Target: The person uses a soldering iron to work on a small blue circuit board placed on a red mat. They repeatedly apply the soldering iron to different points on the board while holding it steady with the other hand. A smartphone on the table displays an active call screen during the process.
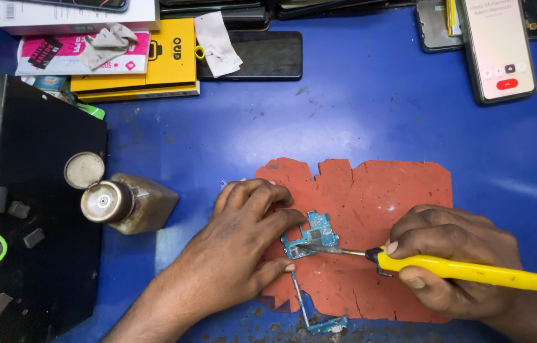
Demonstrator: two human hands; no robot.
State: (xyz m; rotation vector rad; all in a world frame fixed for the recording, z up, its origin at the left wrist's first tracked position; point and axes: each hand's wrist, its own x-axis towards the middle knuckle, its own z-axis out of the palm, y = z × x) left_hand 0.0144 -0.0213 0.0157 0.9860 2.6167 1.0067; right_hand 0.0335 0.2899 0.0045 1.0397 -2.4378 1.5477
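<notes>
A small blue circuit board [314, 234] lies on a worn red-orange mat [383, 197]. My left hand [243, 238] rests on the mat and pins the board's left edge with its fingertips. My right hand [449, 257] grips a yellow-handled soldering iron [472, 270], whose metal tip [327, 249] touches the board's lower edge. A thin strip with a second small blue board [326, 327] runs down from the mat's front edge.
A metal-capped bottle [125, 202] and a loose round lid [84, 169] sit at left beside a black box [40, 209]. Yellow and pink packages [154, 60], a dark phone [262, 56] and a lit phone [496, 47] lie along the far side of the blue table [370, 108].
</notes>
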